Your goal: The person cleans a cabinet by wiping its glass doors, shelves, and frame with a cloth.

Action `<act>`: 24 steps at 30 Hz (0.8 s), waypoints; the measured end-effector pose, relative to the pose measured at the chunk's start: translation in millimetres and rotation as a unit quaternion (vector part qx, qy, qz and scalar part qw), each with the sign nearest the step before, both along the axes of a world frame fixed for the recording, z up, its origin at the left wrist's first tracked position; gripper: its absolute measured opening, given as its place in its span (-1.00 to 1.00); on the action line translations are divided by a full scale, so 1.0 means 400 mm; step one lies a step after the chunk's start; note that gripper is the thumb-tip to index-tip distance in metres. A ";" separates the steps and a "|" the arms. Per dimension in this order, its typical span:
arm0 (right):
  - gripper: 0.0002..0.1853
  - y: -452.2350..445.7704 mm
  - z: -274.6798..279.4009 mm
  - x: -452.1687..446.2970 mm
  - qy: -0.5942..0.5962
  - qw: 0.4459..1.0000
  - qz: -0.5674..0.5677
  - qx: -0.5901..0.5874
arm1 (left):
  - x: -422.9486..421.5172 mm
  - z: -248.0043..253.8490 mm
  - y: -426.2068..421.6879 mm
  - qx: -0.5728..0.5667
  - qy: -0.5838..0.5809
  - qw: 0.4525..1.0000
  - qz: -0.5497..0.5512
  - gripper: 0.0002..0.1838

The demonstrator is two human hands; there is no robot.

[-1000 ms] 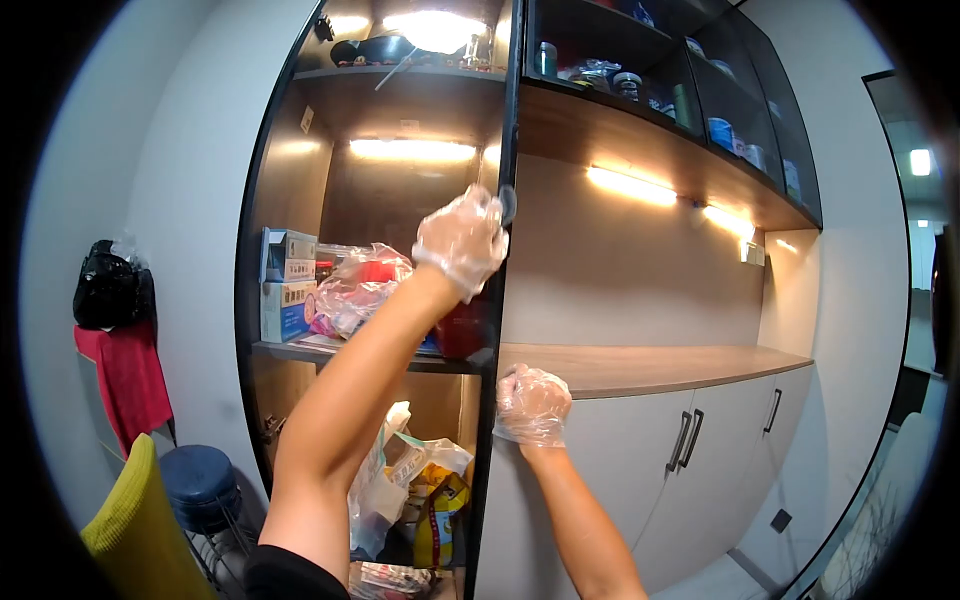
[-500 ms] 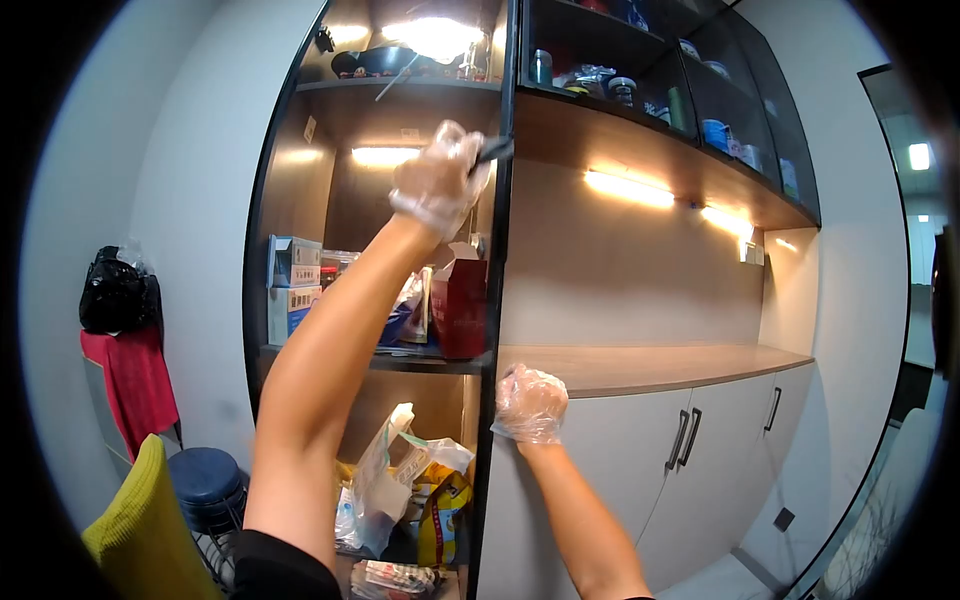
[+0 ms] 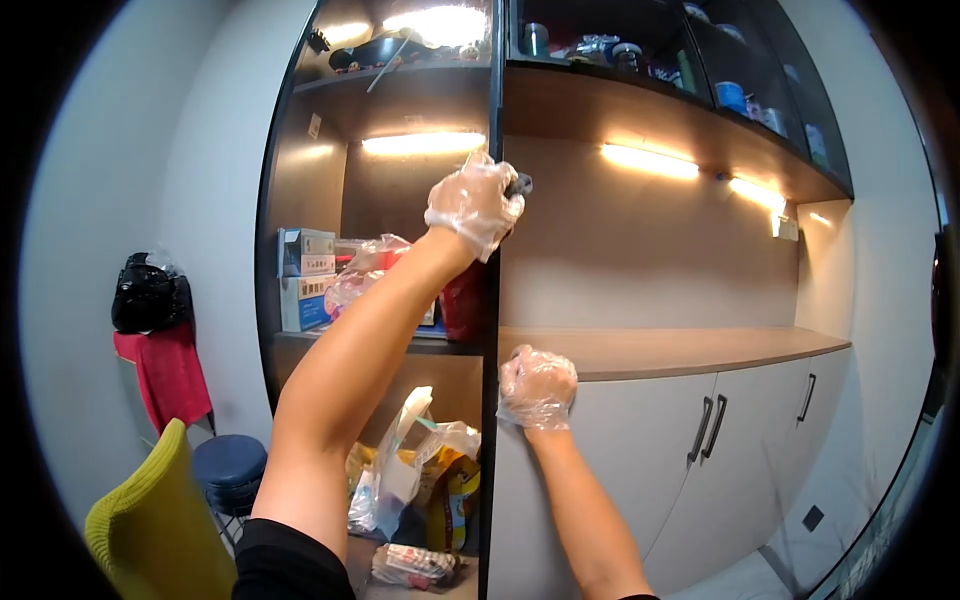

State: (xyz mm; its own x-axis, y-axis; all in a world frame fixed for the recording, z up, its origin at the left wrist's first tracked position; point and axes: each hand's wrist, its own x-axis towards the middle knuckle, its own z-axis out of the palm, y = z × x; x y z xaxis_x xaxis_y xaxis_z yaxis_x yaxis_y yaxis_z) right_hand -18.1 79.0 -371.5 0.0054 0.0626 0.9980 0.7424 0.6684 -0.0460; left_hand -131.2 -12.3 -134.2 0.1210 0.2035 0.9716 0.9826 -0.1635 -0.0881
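Observation:
My left hand, in a clear plastic glove, is closed around a small dark object at the black upright frame of the tall cabinet. The object looks like a bunched cloth, though most of it is hidden by the fingers. Lower down, my right hand, gloved too, is curled in a fist against the same frame, by the left end of the wooden counter. Whether it grips anything is hidden.
Inside the tall cabinet are blue-white boxes, a pink plastic bag, a red box and packaged food bags. A yellow chair and blue stool stand at left. Grey cupboards fill the lower right.
My left hand rose along the frame with the dark object, then came lower and right again. My right hand stays by the frame. The camera view has shifted slightly.

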 end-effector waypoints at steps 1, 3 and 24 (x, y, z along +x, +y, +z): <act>-0.86 0.003 0.001 0.001 0.000 1.000 0.004 -0.003 | -0.005 -0.029 -0.005 -0.012 0.005 1.000 0.008 -0.63; -0.87 -0.003 0.003 0.001 0.000 1.000 0.009 -0.010 | 0.004 -0.061 -0.012 0.008 -0.011 1.000 0.027 -0.56; -0.81 0.000 0.003 0.017 -0.019 0.998 0.052 0.030 | -0.036 -0.025 -0.046 -0.298 -0.375 0.802 -0.357 -0.80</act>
State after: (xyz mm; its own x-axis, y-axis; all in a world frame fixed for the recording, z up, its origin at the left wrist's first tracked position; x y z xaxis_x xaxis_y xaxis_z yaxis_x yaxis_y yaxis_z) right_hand -11.1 78.9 -370.1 -0.0359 0.0011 0.9994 0.6691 0.7428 0.0232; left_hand -145.8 -30.6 -144.0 -0.1600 0.7983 0.5807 0.3597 -0.5007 0.7874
